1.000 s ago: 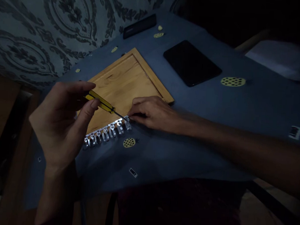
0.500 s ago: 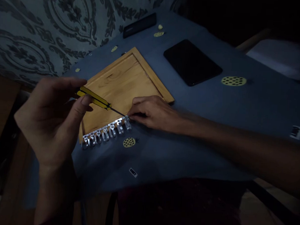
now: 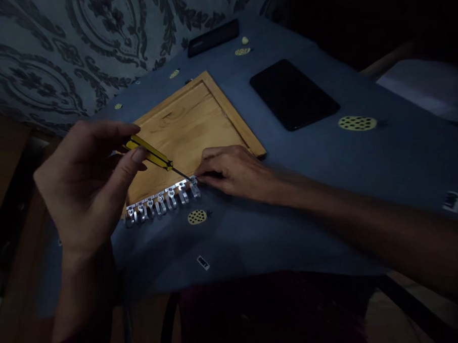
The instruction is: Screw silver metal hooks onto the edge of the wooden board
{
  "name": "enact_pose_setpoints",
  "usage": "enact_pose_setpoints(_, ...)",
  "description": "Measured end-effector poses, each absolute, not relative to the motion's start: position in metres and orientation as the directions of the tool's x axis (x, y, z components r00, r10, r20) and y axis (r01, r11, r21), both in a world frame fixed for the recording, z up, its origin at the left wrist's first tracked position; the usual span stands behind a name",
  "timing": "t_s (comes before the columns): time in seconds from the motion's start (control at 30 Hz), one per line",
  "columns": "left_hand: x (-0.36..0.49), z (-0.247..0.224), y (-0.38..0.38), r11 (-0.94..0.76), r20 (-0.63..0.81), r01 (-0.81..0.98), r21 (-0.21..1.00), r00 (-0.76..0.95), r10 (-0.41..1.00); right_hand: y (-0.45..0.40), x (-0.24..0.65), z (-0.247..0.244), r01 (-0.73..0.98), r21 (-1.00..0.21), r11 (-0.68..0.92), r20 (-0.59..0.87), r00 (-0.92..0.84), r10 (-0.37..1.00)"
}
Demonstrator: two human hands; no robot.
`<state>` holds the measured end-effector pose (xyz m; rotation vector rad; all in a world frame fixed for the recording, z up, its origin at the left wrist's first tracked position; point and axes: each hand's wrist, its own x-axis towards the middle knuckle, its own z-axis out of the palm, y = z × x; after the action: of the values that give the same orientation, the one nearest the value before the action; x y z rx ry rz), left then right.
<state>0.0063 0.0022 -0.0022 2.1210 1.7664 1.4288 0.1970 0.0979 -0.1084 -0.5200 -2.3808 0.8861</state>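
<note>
A yellow and black screwdriver (image 3: 152,153) is held between the fingers and thumb of my left hand (image 3: 89,185), its shaft slanting down to the right. The tip meets the right end of a silver hook rail (image 3: 160,196), which has several curved metal hooks along it. This rail lies along the near edge of a framed wooden board (image 3: 185,129). My right hand (image 3: 232,172) is closed in a pinch at the rail's right end, beside the screwdriver tip. Whatever lies between its fingertips is hidden.
A blue cloth (image 3: 287,224) printed with pineapples covers the table. Beyond the board lie a black tablet (image 3: 293,96), a dark phone-like object (image 3: 214,38) and a small pale piece (image 3: 245,40). Patterned fabric (image 3: 102,24) borders the table at the back left.
My left hand and the screwdriver handle have shifted a little to the right and slightly down. The tip stays at the rail's right end, and my right hand holds its place.
</note>
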Motion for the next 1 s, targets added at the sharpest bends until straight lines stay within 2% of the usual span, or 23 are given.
enact_pose_setpoints(0.53, 0.0083, -0.0005, 0.0011, -0.357, 0.589, 0.731, 0.582, -0.076, 0.804, 0.0979, 0.1977, -0.1090, 0.160, -0.682, 0.713, 0.360, -0.776, 0.519)
enact_pose_setpoints(1.0, 0.0081, 0.0013, 0.0005, -0.335, 0.569, 0.753, 0.566, -0.064, 0.819, 0.0979, 0.1974, -0.1091, 0.165, -0.678, 0.716, 0.362, -0.773, 0.521)
